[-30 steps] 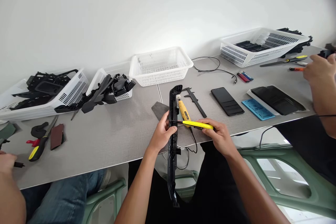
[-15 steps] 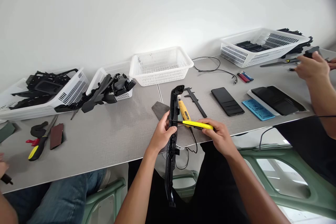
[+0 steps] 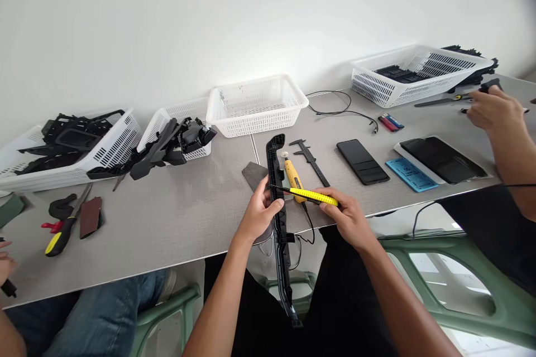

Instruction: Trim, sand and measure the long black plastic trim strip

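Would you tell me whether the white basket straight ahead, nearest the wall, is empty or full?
Empty: the white basket shows only bare mesh walls and floor.

Long black plastic part: thin, bumpy w/ ribs and clips, curved hook at the far end. It stands nearly up and down in the view, top end over the grey table, bottom end hanging off the edge over the lap, tipped a bit to the right at the bottom. Held around its middle.

Yellow tool: slim, pen-like, bright yellow grip w/ little dots, dark thin tip. It lies almost flat, pointing left. Tip touches the black part's right side, near the upper half. Grip end is held.
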